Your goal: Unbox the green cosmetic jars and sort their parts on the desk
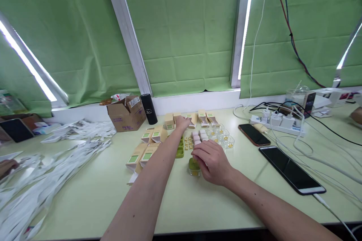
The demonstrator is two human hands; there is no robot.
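My right hand (pixel 211 160) is closed, its fingertips bent down at the top of a small clear cup with a green part (pixel 194 167). What the fingertips pinch is hidden. Farther back, my left hand (pixel 181 123) reaches among small kraft-paper boxes with its fingers curled; I cannot make out what is in them. Between the hands lie small gold square pieces (pixel 188 143) and rows of pink and white blocks (pixel 195 136). A green tray (pixel 180 153) is partly behind my left forearm. Clear cups with yellow centres (pixel 228 142) stand right of the blocks.
More kraft boxes (pixel 135 157) stand left of my forearm. A cardboard carton (pixel 126 115) and a black cylinder (pixel 148 109) are at the back. White strips (pixel 53 169) cover the left side, near another person's hand (pixel 8 167). Phones (pixel 291 169), cables and a power strip (pixel 277 123) lie right.
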